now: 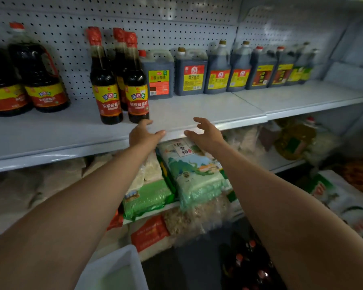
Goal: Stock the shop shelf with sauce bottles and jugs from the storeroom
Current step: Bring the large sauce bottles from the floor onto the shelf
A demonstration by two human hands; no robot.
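Observation:
Three tall dark sauce bottles (109,95) with red caps stand together on the white shelf (197,114). Two round dark jugs (42,80) stand at the far left. A row of several square dark jugs (189,74) lines the pegboard back to the right. My left hand (144,136) hovers at the shelf's front edge, just below the nearest bottle, fingers loosely spread and holding nothing. My right hand (205,133) is beside it, fingers spread, also holding nothing. More dark bottles with red caps (247,264) lie low on the floor at the bottom right.
Rice bags (193,172) fill the lower shelf under my arms. A yellow oil jug (296,141) sits on the lower shelf at right. A white bin (113,271) is at the bottom left. Sacks (344,201) lie at the right.

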